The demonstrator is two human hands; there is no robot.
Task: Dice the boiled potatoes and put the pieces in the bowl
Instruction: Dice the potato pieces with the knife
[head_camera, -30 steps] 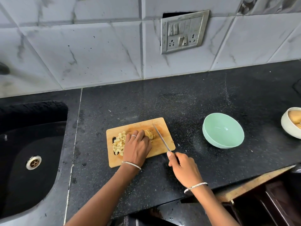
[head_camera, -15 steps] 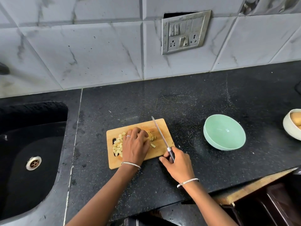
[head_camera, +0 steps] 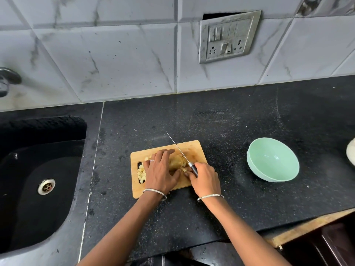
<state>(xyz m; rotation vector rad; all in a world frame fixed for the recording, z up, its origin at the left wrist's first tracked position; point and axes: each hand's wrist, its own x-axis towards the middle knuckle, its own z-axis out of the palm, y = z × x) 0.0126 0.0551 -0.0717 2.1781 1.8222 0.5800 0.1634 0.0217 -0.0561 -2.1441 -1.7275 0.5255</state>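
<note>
Gripping the knife (head_camera: 180,150) by its dark handle, the right hand (head_camera: 205,179) sets the blade across the potato (head_camera: 177,161) that the left hand (head_camera: 161,172) pins to the cutting board (head_camera: 194,148).

Fingers of the left hand lie flat over the potato, closed down on it, probably to stop the soft, rounded piece rolling under the cut, and they sit just left of the blade. Diced pieces (head_camera: 141,172) are heaped at the board's left end by the handle slot, clear of the cutting line; the mint bowl (head_camera: 272,160) stands well apart to the right, with no pieces in it yet. Compared with 0.5 s earlier, the right hand has come up from the board's front edge onto the board, and the blade now crosses the potato rather than lying to its right.
</note>
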